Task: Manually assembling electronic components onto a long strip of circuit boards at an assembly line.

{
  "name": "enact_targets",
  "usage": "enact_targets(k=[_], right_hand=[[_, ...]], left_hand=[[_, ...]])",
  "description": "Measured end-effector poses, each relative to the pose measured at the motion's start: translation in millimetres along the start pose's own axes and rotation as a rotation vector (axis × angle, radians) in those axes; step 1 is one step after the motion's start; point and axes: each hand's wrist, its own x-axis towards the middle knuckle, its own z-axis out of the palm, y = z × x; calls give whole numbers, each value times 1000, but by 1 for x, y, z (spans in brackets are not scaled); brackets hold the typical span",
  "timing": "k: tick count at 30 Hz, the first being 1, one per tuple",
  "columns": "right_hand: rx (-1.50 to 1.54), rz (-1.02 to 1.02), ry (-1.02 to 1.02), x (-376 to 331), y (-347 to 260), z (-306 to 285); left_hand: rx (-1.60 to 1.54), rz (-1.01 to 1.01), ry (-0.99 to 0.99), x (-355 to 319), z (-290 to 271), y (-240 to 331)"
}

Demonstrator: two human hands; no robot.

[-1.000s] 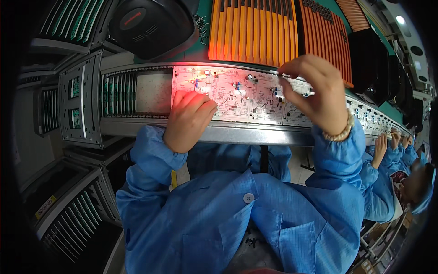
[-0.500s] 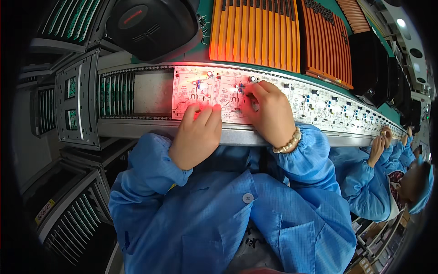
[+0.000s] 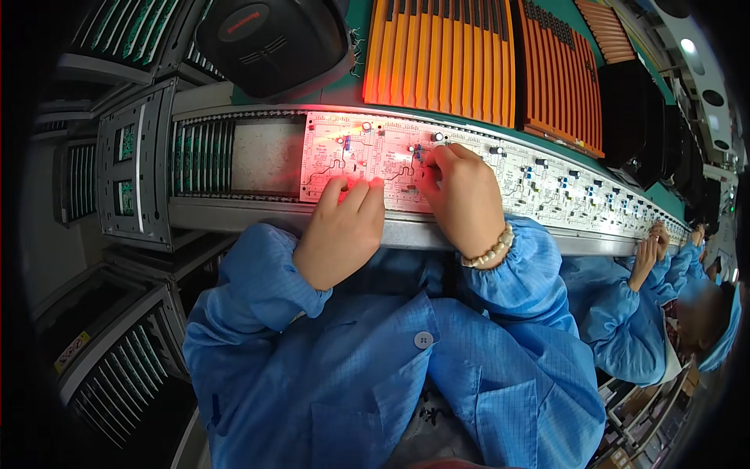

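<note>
Left hand, right hand: fingertips pressing circuit board.

Electronics assembly line: circuit boards on a conveyor (blue-smocked workers).

A circuit board lies on a conveyor rail, more boards trailing right. Both hands, left and right, rest on it. Slotted trays sit behind; racks stand left.
</note>
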Motion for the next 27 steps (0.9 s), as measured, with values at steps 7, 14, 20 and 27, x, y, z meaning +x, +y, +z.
enact_targets(k=[7,14,20,27], right_hand=[[-386,-100,-93,-7,-24,7],[-513,-258,-30,-33,-14,-8],[-245,-151,-29,-9,37,-98],[-258,-119,181,126,197,-128]], left_hand=[[-270,-57,22,27,-6,-21],[-119,-313,467,127,29,-90],[54,-293,396,136,40,-109],[-62,-349,414,133,35,-100]])
